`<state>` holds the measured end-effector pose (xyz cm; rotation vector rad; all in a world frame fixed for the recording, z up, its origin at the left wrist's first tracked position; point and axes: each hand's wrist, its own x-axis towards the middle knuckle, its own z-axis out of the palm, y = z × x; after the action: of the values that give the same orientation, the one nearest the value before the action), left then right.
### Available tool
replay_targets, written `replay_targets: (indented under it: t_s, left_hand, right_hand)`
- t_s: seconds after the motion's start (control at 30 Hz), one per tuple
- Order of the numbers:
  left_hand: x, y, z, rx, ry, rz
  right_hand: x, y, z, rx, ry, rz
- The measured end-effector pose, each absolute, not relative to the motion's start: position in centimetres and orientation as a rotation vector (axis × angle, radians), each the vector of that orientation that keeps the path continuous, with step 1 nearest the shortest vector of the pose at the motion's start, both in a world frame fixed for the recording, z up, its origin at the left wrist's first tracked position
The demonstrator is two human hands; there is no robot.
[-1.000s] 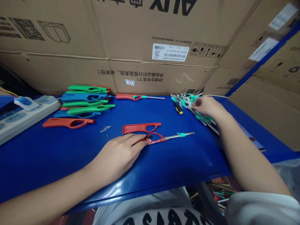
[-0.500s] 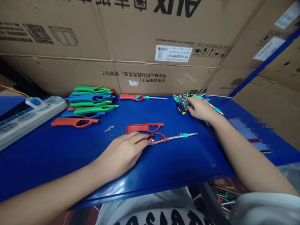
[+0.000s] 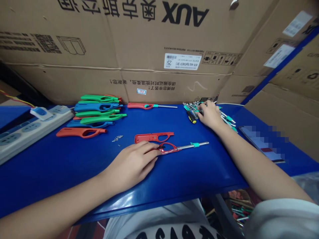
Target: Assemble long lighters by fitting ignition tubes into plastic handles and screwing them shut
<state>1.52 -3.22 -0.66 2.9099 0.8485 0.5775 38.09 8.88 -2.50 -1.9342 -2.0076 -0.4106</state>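
My left hand (image 3: 136, 162) is closed around the handle end of an opened red gas lighter (image 3: 169, 148), pressing it to the table. Black and white inner parts show in that lighter, and its metal tube (image 3: 187, 146) with a turquoise piece points right. Just behind lies the loose red shell half (image 3: 154, 136), hollow side up. My right hand (image 3: 211, 116) reaches into a heap of metal tubes and small turquoise parts (image 3: 190, 107) at the back right. Its thumb and fingers are bent but apart; some fingertips are hidden in the heap. A yellow-black screwdriver (image 3: 191, 117) lies beside it.
Several green, blue and red lighter shells (image 3: 96, 118) are piled at the back left, near small screws (image 3: 117, 138) and a white power strip (image 3: 30, 129). A red lighter (image 3: 141, 106) lies by the cardboard wall (image 3: 139, 43). A partly blurred flat device (image 3: 260, 144) lies right.
My right hand has shifted slightly within the heap, and some tubes on its right have moved. My left hand stays on the opened lighter. The view has tilted slightly.
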Motion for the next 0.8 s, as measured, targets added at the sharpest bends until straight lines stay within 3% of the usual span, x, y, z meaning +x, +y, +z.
replay_targets:
  t_s: [0.27,0.5,0.8]
  left_hand:
    - [1.4,-3.0,-0.8,2.844,0.811,0.621]
    - [1.5,-2.4,-1.1,2.737,0.814,0.694]
    - [1.7,-2.5,-1.0,2.586,0.855,0.679]
  right_hand:
    - [37.9,8.6,-0.7,-1.750,-1.967,-0.180]
    - [33.7,5.2,1.3,-1.458,-2.282,0.477]
    - [33.5,4.3,1.6,-1.459,-2.601,0.102]
